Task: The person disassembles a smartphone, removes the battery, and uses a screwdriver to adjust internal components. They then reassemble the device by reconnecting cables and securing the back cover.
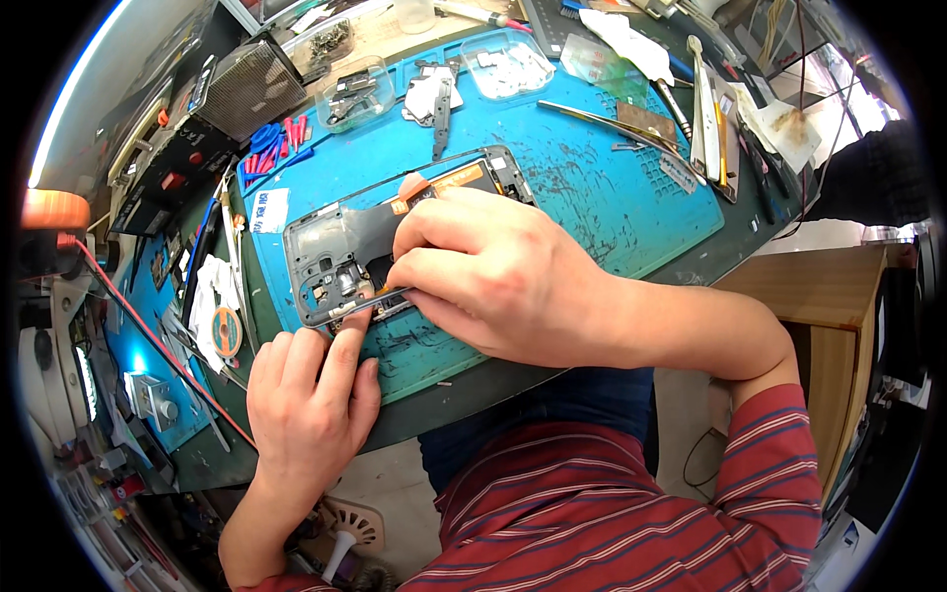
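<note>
An opened smartphone [360, 229] lies at a slant on the blue work mat [612, 222], its inner parts, an orange label and a camera module bare. My right hand [488, 276] is over the phone's right half. Its thumb and fingers are pinched together at the near edge, hiding what is between them. From below, my left hand [316, 390] reaches to the phone's near left edge. The index finger is stretched out and touches the edge by the camera module; the thumb stands apart and the other fingers are loosely bent.
Clear plastic boxes of small parts [357, 94] and white pieces [508, 67] stand beyond the phone. Tweezers [602, 120] lie at the far right. Red-and-blue screwdrivers [271, 148], a solder spool [227, 333] and a black box-shaped device [187, 158] are on the left.
</note>
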A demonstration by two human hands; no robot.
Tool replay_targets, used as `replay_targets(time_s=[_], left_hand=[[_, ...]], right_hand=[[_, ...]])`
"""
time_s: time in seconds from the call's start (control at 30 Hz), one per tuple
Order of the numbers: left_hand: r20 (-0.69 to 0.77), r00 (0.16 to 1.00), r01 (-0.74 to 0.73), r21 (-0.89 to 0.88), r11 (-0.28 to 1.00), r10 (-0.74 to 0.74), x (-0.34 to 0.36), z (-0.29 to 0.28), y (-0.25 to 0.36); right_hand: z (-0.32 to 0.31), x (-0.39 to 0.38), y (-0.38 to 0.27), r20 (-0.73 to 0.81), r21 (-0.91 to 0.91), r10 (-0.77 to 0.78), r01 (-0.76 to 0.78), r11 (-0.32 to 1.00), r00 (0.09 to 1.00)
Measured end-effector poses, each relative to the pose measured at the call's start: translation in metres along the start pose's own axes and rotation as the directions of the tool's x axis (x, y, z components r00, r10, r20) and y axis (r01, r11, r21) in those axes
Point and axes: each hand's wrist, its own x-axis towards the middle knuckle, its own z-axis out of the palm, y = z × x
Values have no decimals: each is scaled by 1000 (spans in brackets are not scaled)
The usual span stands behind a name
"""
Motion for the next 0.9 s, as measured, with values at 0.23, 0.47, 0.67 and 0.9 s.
replay_targets(time_s=[0.23, 0.47, 0.67, 0.9], left_hand=[[29, 1000, 3, 23, 1000, -4, 1, -1, 0], [35, 999, -10, 55, 998, 8, 2, -2, 1], [83, 996, -26, 83, 996, 19, 4, -9, 3], [35, 999, -19, 75, 997, 16, 2, -3, 0]], right_hand=[[0, -1, 0, -2, 4, 11, -11, 1000, 1000], [2, 0, 0, -14, -13, -11, 11, 1000, 1000], [3, -1, 2, -21, 3, -12, 12, 1000, 1000], [3, -1, 0, -13, 1, -1, 1, 1000, 1000]])
